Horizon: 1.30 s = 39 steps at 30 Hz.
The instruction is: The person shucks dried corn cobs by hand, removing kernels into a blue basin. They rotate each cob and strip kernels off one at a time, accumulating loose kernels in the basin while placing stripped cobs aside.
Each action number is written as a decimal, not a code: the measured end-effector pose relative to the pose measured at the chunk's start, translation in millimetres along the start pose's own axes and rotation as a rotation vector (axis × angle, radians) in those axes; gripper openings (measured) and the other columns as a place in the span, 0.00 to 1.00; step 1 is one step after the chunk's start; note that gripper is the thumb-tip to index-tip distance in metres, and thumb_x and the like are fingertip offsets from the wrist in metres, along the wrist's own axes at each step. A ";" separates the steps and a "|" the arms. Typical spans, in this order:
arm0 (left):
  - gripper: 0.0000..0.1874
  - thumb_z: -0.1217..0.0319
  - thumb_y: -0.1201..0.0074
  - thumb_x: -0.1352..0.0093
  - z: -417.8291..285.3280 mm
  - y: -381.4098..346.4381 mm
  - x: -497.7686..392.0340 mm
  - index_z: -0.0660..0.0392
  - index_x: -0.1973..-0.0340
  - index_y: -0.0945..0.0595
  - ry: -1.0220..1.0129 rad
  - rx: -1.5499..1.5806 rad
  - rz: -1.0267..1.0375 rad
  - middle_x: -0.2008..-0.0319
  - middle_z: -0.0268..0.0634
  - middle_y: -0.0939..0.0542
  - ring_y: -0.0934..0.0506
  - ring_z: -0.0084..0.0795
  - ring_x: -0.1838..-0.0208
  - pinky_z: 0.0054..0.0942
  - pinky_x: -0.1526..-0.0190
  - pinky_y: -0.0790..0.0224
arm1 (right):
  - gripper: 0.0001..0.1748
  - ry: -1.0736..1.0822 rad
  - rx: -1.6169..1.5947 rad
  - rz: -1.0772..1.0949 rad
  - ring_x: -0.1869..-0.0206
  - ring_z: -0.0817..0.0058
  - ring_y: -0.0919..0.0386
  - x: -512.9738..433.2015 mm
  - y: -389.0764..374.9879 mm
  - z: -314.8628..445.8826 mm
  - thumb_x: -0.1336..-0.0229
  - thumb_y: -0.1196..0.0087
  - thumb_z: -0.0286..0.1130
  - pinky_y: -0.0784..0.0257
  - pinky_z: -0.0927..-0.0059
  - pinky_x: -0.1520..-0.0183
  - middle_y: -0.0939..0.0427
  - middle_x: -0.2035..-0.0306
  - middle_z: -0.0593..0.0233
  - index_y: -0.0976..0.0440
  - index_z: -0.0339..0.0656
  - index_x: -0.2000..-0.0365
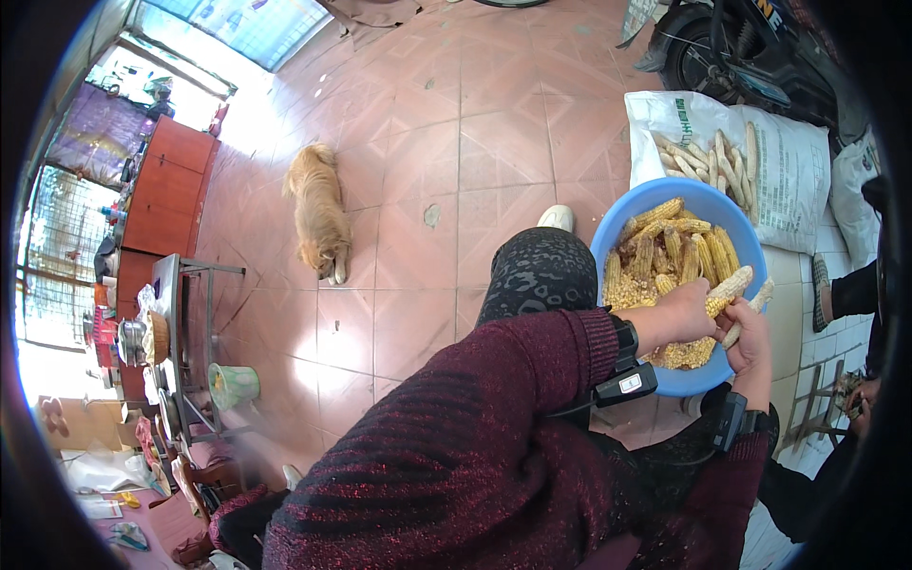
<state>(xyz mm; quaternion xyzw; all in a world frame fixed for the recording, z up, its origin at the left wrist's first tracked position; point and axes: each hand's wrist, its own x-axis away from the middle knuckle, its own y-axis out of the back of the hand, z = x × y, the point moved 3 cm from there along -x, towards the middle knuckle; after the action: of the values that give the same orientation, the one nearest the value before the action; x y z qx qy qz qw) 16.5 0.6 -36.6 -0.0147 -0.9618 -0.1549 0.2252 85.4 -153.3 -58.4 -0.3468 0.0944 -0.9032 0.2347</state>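
Observation:
A blue plastic basin (604, 235) sits in front of me, to the right in the head view. It holds several dried corn cobs (670, 246) with kernels on them, and loose yellow kernels (687, 354) at the near side. Over the basin, my left hand (677, 312) grips a partly shelled corn cob (728, 286), pale and bare at its upper part and yellow with kernels lower down. Close beside it, my right hand (747, 333) is closed around a bare white cob (762, 293), which lies against or just next to the other cob.
Shelled cobs (723, 167) lie on white woven sacks (787, 185) beyond the basin, near a parked electric scooter (712, 60). A dog (320, 214) lies on the tiled floor. Another person's hand (866, 406) shows at right. A metal-framed table (178, 320) and a bin (234, 387) stand left.

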 end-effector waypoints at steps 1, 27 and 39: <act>0.31 0.67 0.38 0.44 1.9 -2.5 -0.4 0.64 0.48 0.32 0.026 0.059 -0.009 0.61 0.53 0.21 0.21 0.46 0.57 0.38 0.55 0.27 | 0.17 -0.004 0.024 -0.037 0.68 0.73 0.21 0.7 1.8 -1.7 0.48 0.52 0.25 0.22 0.69 0.67 0.22 0.63 0.60 0.29 0.34 0.56; 0.20 0.56 0.46 0.35 8.1 -21.5 -17.8 0.55 0.54 0.21 0.217 0.599 0.273 0.63 0.39 0.21 0.24 0.34 0.64 0.40 0.68 0.31 | 0.14 0.113 0.074 -0.138 0.67 0.77 0.25 1.7 10.0 -5.4 0.40 0.47 0.34 0.27 0.74 0.65 0.24 0.65 0.65 0.28 0.37 0.57; 0.24 0.47 0.69 0.24 -5.8 -31.7 -14.4 0.54 0.56 0.28 0.215 0.646 0.144 0.77 0.35 0.27 0.30 0.27 0.83 0.25 0.87 0.44 | 0.11 0.222 -0.522 -0.070 0.68 0.71 0.24 -6.4 -27.4 5.3 0.38 0.47 0.32 0.26 0.67 0.63 0.23 0.67 0.61 0.27 0.33 0.61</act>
<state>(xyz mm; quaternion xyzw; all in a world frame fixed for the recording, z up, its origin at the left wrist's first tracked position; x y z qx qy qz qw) 28.8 -30.7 -47.2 0.0059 -0.9285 0.1731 0.3285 83.4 -126.3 -49.1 -0.2974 0.3368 -0.8884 0.0945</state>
